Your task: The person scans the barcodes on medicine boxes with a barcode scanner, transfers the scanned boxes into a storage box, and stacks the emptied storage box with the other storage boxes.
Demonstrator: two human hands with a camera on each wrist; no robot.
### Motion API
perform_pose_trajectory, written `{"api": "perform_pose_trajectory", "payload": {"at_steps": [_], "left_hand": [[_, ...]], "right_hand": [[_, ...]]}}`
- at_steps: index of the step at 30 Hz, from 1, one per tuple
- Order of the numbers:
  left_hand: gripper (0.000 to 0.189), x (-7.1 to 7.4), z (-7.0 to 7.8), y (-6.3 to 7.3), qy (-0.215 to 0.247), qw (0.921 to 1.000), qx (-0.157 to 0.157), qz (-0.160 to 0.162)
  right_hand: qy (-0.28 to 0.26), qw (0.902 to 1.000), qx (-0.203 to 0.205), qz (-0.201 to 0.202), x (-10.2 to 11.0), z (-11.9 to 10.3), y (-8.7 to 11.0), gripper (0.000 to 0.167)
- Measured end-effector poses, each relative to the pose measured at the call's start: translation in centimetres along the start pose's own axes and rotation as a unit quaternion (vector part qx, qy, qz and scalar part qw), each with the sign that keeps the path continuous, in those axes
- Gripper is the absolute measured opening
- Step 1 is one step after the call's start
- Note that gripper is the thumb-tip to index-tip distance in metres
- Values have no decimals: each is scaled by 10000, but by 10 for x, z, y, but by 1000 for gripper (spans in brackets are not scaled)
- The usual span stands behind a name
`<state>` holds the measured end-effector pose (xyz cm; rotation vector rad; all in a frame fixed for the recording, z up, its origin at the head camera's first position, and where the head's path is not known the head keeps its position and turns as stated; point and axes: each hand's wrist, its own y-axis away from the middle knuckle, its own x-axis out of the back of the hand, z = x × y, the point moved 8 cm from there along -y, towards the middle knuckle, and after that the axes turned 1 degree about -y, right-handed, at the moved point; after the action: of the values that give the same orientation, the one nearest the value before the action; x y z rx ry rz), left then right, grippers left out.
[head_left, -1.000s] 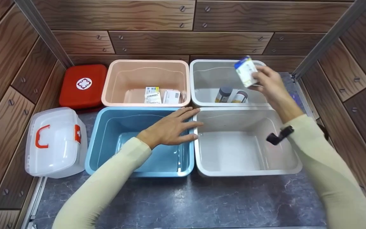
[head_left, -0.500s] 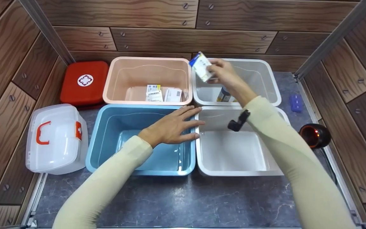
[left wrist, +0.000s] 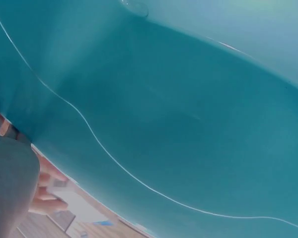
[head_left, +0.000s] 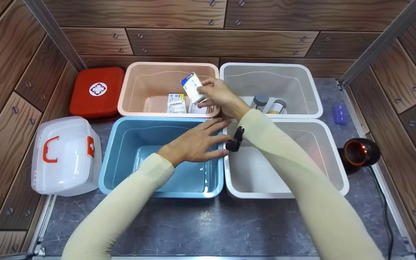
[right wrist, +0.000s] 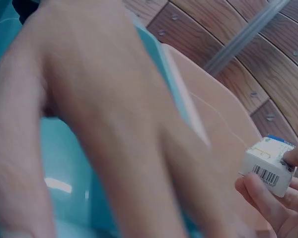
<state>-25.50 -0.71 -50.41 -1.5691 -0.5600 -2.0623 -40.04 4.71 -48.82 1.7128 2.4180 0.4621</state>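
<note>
My right hand (head_left: 217, 93) holds a white and blue medicine box (head_left: 192, 86) tilted over the right part of the pink bin (head_left: 132, 90). In the right wrist view, a barcode shows on the end of the medicine box (right wrist: 268, 168), pinched between thumb and fingers. Several other small boxes (head_left: 176, 106) lie on the pink bin's floor. My left hand (head_left: 195, 142) is spread palm down, its fingertips at the rims where the blue bin (head_left: 161, 195) and the front white bin (head_left: 287, 195) meet. The left wrist view is mostly filled by the blue bin's inner wall (left wrist: 164, 109).
A grey-white bin (head_left: 280, 83) at back right contains two dark-capped bottles (head_left: 260, 101). A red first-aid case (head_left: 98, 90) and a clear medicine chest (head_left: 63, 155) stand at left. Right of the bins are a purple pill case (head_left: 339, 113) and a black, red-lit corded device (head_left: 361, 153).
My right hand has carried the medicine box left, from above the back right bin to over the pink bin, and lowered it slightly. My left hand has stayed on the rims.
</note>
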Motion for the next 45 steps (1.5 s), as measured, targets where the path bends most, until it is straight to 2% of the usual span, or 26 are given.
{"api": "perform_pose_trajectory", "payload": {"at_steps": [4, 8, 12, 16, 22, 27, 30, 35, 37, 40, 45], "left_hand": [[63, 1, 0, -1, -37, 10000, -36, 4], [64, 1, -1, -1, -36, 10000, -51, 40], [66, 0, 0, 0, -104, 9999, -90, 92], [66, 0, 0, 1, -127, 9999, -57, 57], [64, 1, 0, 0, -21, 10000, -34, 13], [66, 1, 1, -1, -23, 10000, -23, 16], [66, 0, 0, 0, -63, 10000, 0, -15], [67, -1, -1, 0, -32, 9999, 128, -98], [67, -1, -1, 0, -39, 9998, 152, -114], [68, -1, 0, -1, -33, 9998, 131, -112], [68, -1, 0, -1, -33, 9999, 84, -69]], "right_hand": [[-59, 9998, -196, -4, -10, 8, -3, 43], [522, 9985, -141, 62, -14, 8, -4, 46], [1200, 9926, -109, 142, -17, 7, -3, 52], [1060, 9939, 135, 268, -15, 4, -2, 49], [844, 9923, 896, 138, -5, -7, 15, 34], [1104, 9848, 1340, 44, 22, -18, 42, 35], [1439, 9776, 1537, -6, 44, -23, 59, 34], [2292, 9557, 1843, 102, 87, -27, 91, 33], [2590, 9479, 1842, 216, 105, -26, 106, 33], [2809, 9435, 1726, 338, 132, -20, 129, 33], [2846, 9449, 1519, 556, 176, -4, 167, 35]]}}
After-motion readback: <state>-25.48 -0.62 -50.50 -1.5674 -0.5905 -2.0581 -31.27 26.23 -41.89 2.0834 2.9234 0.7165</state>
